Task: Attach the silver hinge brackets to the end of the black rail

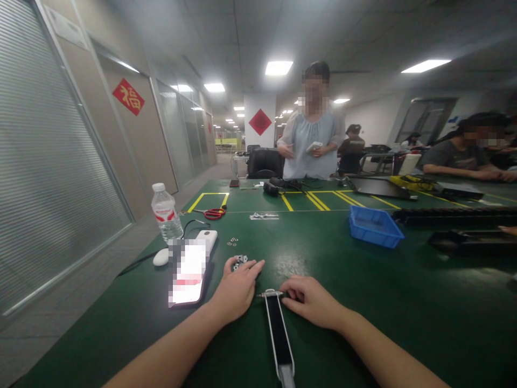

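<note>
A long black strip with a metal frame (278, 331) lies on the green table (363, 291), running from the front edge up to a small metal end piece (271, 294). My right hand (313, 300) rests at that far end, fingers curled against the end piece. My left hand (237, 288) lies just left of the strip, fingers closed over small metal parts (240, 261). What the fingers grip is too small to name.
A phone (188, 275), white power bank (208, 237), white mouse (160, 257) and water bottle (166, 213) stand at the left. Red scissors (214, 214) lie behind. A blue bin (374, 226) and black trays (464, 241) sit right. One person stands across the table; another sits far right.
</note>
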`<state>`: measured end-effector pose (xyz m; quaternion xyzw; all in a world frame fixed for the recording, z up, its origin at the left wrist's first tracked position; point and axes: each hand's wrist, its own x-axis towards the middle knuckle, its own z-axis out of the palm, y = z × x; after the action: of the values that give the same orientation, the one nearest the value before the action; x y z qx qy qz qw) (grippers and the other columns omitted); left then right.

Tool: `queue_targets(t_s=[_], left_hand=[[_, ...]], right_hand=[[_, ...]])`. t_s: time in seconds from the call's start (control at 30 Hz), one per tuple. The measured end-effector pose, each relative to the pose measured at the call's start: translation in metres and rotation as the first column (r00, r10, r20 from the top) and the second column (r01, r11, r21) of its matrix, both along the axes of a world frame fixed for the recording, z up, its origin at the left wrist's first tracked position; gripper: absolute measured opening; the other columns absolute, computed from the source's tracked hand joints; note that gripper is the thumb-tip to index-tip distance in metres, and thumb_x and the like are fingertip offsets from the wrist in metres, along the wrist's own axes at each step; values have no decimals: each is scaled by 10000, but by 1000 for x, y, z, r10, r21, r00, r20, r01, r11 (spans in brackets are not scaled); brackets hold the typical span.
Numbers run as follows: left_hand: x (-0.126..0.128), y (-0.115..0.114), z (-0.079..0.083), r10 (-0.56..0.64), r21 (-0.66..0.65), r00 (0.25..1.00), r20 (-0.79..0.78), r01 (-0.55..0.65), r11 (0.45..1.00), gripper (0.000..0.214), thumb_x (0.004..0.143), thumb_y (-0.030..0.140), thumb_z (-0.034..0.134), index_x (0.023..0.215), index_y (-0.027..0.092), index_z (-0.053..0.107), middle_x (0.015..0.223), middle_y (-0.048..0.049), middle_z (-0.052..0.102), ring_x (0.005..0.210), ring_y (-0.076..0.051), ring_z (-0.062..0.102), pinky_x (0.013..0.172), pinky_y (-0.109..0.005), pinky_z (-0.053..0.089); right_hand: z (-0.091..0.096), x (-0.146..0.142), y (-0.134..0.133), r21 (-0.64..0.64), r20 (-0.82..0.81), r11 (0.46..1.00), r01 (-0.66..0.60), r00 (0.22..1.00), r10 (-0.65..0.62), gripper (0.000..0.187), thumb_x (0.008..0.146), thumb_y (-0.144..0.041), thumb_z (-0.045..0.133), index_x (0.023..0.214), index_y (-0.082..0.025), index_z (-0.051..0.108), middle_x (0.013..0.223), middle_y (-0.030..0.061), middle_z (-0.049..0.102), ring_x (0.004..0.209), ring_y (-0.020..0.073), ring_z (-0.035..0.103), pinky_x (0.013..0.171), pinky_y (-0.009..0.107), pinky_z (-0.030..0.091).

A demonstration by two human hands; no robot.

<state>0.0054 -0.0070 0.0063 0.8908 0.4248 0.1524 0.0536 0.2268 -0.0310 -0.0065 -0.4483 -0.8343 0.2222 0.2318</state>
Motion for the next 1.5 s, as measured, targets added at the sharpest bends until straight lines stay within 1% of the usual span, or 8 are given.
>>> queue_targets(t_s=[0.13, 0.3, 0.47, 0.6, 0.87, 1.1, 1.33, 1.5], left_hand=[[-4, -4, 0, 27, -9, 997, 74, -26, 1000, 530, 796, 37, 452, 1286, 239, 458, 1118, -42, 676, 1152, -220, 540, 1043, -505, 174], [-10, -5, 2, 77, -27, 991, 111, -75, 997, 437, 778, 54, 514, 1166, 254, 537, 958, -2, 698, 1035, -219, 580, 962, -468, 242], [-8, -6, 9, 78, -28, 996, 32, -77, 997, 291, 844, 87, 477, 1063, 238, 596, 972, -16, 690, 991, -224, 580, 941, -476, 245], [-8, -8, 10, 46, 18, 999, 5, -46, 999, 272, 886, 102, 405, 1005, 228, 614, 983, -39, 685, 984, -225, 565, 948, -482, 240], [-11, -8, 3, -21, -95, 968, 248, 46, 994, 229, 847, 106, 412, 949, 198, 595, 931, -33, 666, 891, -191, 595, 826, -363, 384], [-10, -9, 6, -13, -192, 929, 370, 91, 977, 214, 741, 60, 479, 858, 165, 624, 789, -15, 646, 741, -150, 599, 718, -267, 455], [-10, -9, 7, -50, -233, 914, 402, 155, 960, 259, 675, 7, 477, 803, 153, 649, 755, -8, 636, 705, -132, 583, 684, -237, 461], [-9, -9, 7, -73, -231, 914, 398, 177, 957, 258, 671, 15, 474, 784, 157, 657, 749, -8, 638, 705, -132, 580, 685, -236, 463]], right_hand=[[0, 1, 0, -12, -13, 1000, -4, 1000, 4, 116, 812, -174, 584, 878, -162, 678, 665, -19, 493, 610, 112, 462, 585, 219, 343], [1, 1, 1, -8, -30, 1000, -8, 1000, 8, 142, 850, -212, 560, 903, -171, 685, 661, -18, 498, 600, 110, 458, 581, 219, 347], [1, 1, 0, -5, -34, 1000, -11, 999, 10, 140, 860, -222, 557, 879, -168, 685, 657, -18, 498, 605, 109, 464, 585, 219, 352], [0, 2, 0, 2, -31, 1000, -9, 999, 9, 137, 863, -225, 558, 878, -171, 684, 660, -20, 500, 608, 108, 465, 585, 219, 355], [1, 2, 0, 8, -30, 1000, -8, 1000, 8, 146, 880, -231, 539, 871, -186, 677, 677, -16, 522, 620, 111, 476, 597, 220, 369], [1, 2, 0, 14, -31, 1000, -8, 999, 9, 131, 871, -210, 544, 853, -176, 669, 667, -21, 510, 618, 109, 474, 597, 220, 368], [1, 2, 0, 7, -26, 1000, -10, 1000, 11, 141, 874, -213, 543, 848, -168, 674, 678, -13, 516, 630, 113, 487, 598, 222, 371], [2, 2, 0, 13, -29, 1000, -8, 1000, 9, 137, 875, -214, 544, 844, -177, 672, 673, -17, 514, 628, 114, 487, 597, 222, 373]])
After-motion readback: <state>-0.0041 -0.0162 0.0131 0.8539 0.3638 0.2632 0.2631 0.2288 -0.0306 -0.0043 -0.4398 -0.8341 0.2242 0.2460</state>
